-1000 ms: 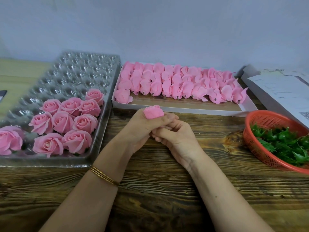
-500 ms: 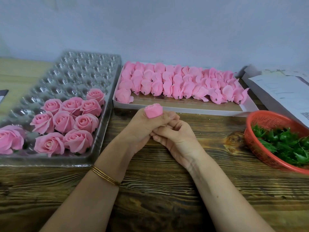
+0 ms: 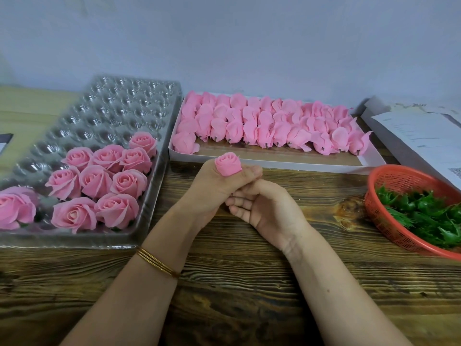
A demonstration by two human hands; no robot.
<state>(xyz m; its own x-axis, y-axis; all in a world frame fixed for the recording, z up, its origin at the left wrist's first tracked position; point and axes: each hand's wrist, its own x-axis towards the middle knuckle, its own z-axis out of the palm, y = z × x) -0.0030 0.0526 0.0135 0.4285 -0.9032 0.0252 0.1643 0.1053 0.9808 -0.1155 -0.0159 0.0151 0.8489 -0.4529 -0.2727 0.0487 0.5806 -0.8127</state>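
My left hand (image 3: 212,193) grips a small pink rosebud (image 3: 228,166) upright over the wooden table, and the bud's spiral top pokes out above thumb and forefinger. My right hand (image 3: 269,211) sits just below and to the right, palm up and fingers curled. Its thumb and forefinger are tucked under the left fist, where the bud's base is hidden. A clear blister tray (image 3: 112,113) on the left carries several full pink roses (image 3: 99,181) at its near end. Behind the hands, a white box (image 3: 274,166) holds rows of pink buds (image 3: 262,123).
A red mesh basket (image 3: 399,178) with green leafy sepals (image 3: 429,216) stands at the right edge. Papers (image 3: 424,136) lie behind it. Thin gold bangles (image 3: 157,263) circle my left wrist. Bare wood table (image 3: 249,295) lies in front of the hands.
The bud has tilted toward me, so its spiral top now shows. Both hands stay in nearly the same place, still pressed together.
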